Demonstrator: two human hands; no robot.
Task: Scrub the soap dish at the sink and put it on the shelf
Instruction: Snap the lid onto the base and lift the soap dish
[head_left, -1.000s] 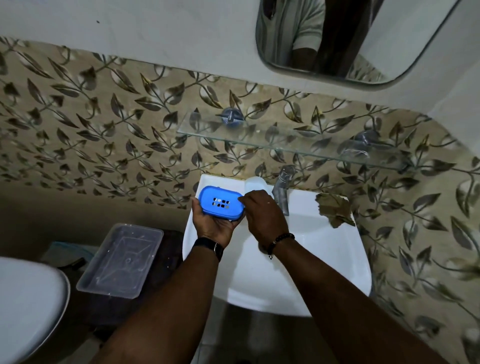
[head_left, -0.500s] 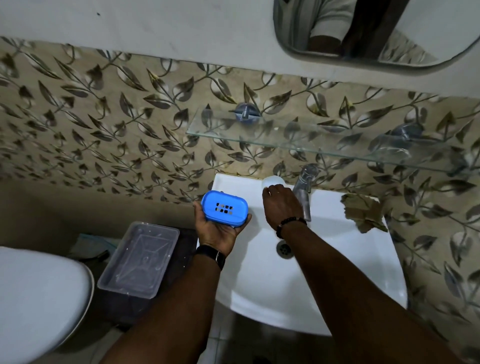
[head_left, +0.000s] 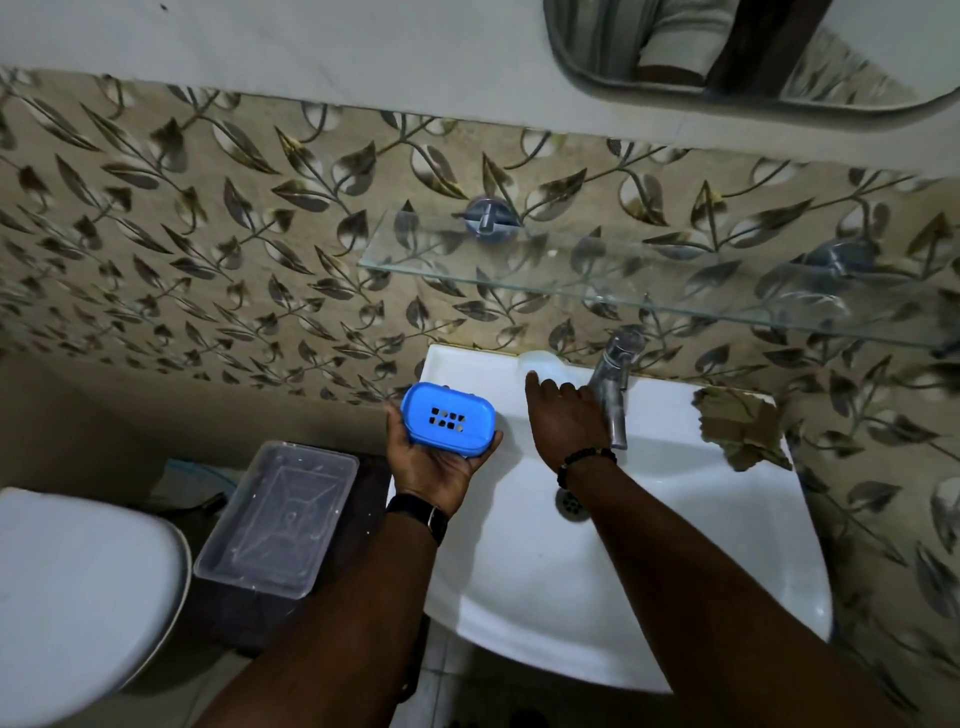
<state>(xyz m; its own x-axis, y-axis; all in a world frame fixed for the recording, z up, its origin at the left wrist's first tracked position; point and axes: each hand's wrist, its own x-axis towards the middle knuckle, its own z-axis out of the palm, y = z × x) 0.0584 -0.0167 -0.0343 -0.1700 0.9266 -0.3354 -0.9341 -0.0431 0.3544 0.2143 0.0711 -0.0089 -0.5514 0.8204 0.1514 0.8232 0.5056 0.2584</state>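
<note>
The blue soap dish (head_left: 449, 415) lies bottom up, its drain holes showing, in my left hand (head_left: 431, 473), whose thumb and fingertips curl round its edges. I hold it over the left rim of the white sink (head_left: 649, 545). My right hand (head_left: 563, 415) stretches with straight fingers to the sink's back rim. Its fingertips are at a pale bar of soap (head_left: 540, 359) just left of the metal tap (head_left: 615, 384). Whether they touch the soap I cannot tell. The glass shelf (head_left: 597, 270) hangs on the wall above the sink, with nothing on it.
A crumpled brown cloth or sponge (head_left: 737, 426) lies on the sink's back right rim. The drain (head_left: 569, 501) shows beside my right forearm. A clear plastic container (head_left: 278, 519) sits left of the sink, with a white toilet (head_left: 78, 597) further left. A mirror (head_left: 727, 47) hangs above.
My right hand has left the soap dish and moved back to the soap by the tap, its fingers now straight. My left hand still holds the dish.
</note>
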